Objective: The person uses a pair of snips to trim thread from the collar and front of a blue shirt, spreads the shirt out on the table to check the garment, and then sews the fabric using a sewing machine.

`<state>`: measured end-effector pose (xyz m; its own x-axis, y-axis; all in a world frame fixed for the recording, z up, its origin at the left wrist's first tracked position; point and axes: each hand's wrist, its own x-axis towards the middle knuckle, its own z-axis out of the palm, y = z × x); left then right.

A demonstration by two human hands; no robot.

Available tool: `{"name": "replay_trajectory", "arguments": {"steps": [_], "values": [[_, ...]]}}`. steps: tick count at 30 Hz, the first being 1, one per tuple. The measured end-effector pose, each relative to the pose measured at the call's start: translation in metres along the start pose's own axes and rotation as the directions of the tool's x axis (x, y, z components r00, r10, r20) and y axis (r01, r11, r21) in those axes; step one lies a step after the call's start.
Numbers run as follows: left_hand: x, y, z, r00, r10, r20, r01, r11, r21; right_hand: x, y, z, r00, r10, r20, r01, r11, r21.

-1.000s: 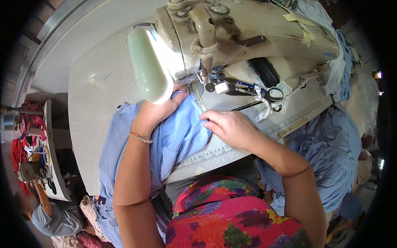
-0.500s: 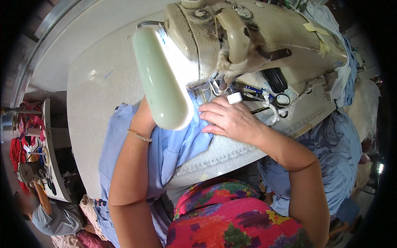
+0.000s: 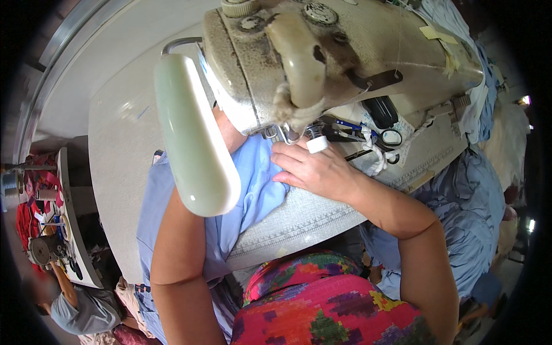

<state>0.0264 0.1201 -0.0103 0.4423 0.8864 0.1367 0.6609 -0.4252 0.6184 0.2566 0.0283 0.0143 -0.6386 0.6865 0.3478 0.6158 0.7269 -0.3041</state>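
Light blue cloth [image 3: 259, 172] lies bunched on the table below the head of a sewing machine [image 3: 253, 75]. My right hand [image 3: 313, 169] rests on the cloth's right edge close to the needle area, fingers stretched out over it. A small white cylindrical piece [image 3: 317, 144] sits just above its knuckles. My left hand [image 3: 230, 129] reaches to the far side of the machine head. A pale green lamp [image 3: 195, 138] covers the left wrist, and the machine head conceals the left fingers. More of the cloth hangs down past my left forearm.
To the right of the needle, scissors [image 3: 391, 138], a blue pen, a black case [image 3: 380, 112] and white twisted cord lie by the machine. A ruler strip [image 3: 299, 230] runs along the table's front edge. Blue garments [image 3: 448, 213] pile at right; another person [image 3: 80, 307] sits far left.
The lamp and machine head appear shifted left and lower in view. My left hand has moved farther away, beyond the lamp, beside the machine head. My right hand stays on the cloth, slightly left.
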Motion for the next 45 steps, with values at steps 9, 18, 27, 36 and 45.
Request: {"name": "replay_trajectory", "arguments": {"steps": [9,18,27,36,45], "values": [[0.007,0.039,-0.016,0.990,0.088,0.114,-0.090,0.996,0.010,0.002,0.001,0.004,1.000,0.005,-0.025,-0.005,1.000,0.019],[0.009,0.033,-0.010,0.990,0.097,0.104,-0.105,0.992,0.076,0.001,0.002,0.004,0.999,-0.013,-0.051,0.011,0.999,-0.039],[-0.007,0.037,-0.015,0.995,0.092,-0.049,-0.088,0.993,0.078,0.002,-0.002,0.006,0.997,-0.044,-0.071,0.041,0.998,-0.048],[-0.261,0.060,-0.080,0.820,-0.464,-0.336,0.572,0.696,0.434,-0.006,-0.007,0.005,0.993,-0.041,-0.111,0.029,0.993,-0.112],[-0.343,0.031,-0.012,0.576,-0.502,-0.646,0.655,0.755,-0.003,-0.008,-0.008,0.008,0.982,-0.100,-0.159,0.076,0.986,-0.152]]}}
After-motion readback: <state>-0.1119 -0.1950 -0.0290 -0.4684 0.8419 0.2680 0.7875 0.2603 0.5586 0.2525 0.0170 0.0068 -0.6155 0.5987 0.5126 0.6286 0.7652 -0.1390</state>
